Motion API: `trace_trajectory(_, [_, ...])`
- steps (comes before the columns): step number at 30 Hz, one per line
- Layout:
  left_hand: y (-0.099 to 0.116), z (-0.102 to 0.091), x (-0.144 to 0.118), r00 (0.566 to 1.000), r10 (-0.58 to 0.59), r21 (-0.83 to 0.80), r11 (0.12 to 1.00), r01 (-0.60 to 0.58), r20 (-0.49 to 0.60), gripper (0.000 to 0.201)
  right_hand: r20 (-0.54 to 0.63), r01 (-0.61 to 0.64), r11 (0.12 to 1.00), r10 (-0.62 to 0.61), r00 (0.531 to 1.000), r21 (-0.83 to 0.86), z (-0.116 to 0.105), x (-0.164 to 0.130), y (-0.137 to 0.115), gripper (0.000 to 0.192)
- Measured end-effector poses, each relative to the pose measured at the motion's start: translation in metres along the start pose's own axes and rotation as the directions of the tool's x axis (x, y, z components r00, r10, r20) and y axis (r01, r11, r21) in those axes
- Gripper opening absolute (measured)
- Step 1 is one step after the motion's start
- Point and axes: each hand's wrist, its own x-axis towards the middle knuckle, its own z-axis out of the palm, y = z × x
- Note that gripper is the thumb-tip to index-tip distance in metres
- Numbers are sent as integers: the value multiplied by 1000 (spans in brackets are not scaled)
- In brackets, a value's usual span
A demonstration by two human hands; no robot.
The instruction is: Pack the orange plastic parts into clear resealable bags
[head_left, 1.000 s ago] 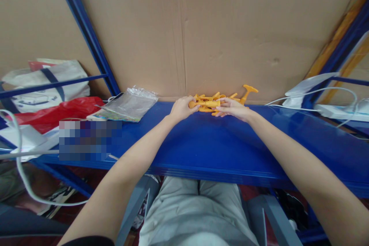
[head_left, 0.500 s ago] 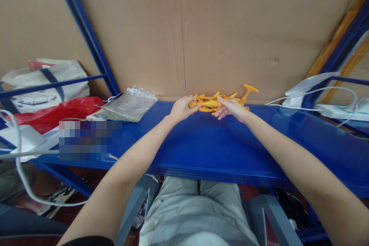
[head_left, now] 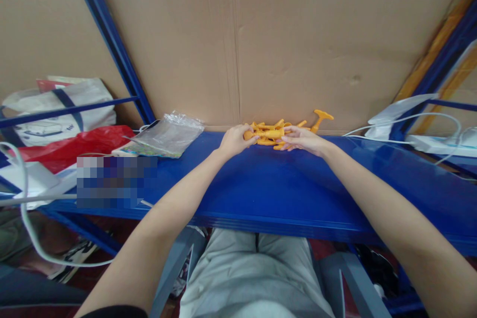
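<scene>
Between my hands is a yellow plastic piece with a round left end and a thicker barrel-like right part (head_left: 273, 134). My left hand (head_left: 236, 140) is closed on its round end. At the barrel end, my right hand (head_left: 303, 140) pinches the piece with thumb and fingers. Behind and under it lies a pile of yellow plastic parts (head_left: 280, 123), partly covered by my hands. A yellow T-shaped part (head_left: 322, 117) sticks up at the right of the pile, near the cardboard.
The blue tabletop (head_left: 261, 184) ends behind at a cardboard wall (head_left: 298, 44). On the left are a clear plastic bag (head_left: 169, 134), a red bag (head_left: 78, 145) and a white cloth bag (head_left: 67, 109). A white power strip (head_left: 443, 145) with cables lies at the right.
My right hand has shifted slightly right along the yellow piece, and its fingers are now straighter around the right end. My left hand has stayed almost in place.
</scene>
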Motion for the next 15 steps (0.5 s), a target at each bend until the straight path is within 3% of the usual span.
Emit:
trace_trajectory(2, [-1,0,0,1000,5,4,1000,-5,-1,21,-10,24,1000,-24,1000,3,0,0,1,33])
trace_trajectory(7, [-3,2,0,1000,24,5,1000,-24,-8,23,-10,55,998,-55,998,12,4,2,4,21])
trace_trajectory(15, [-2,1,-1,999,34,13,999,-34,12,21,-52,34,999,-33,998,10,12,3,3,45])
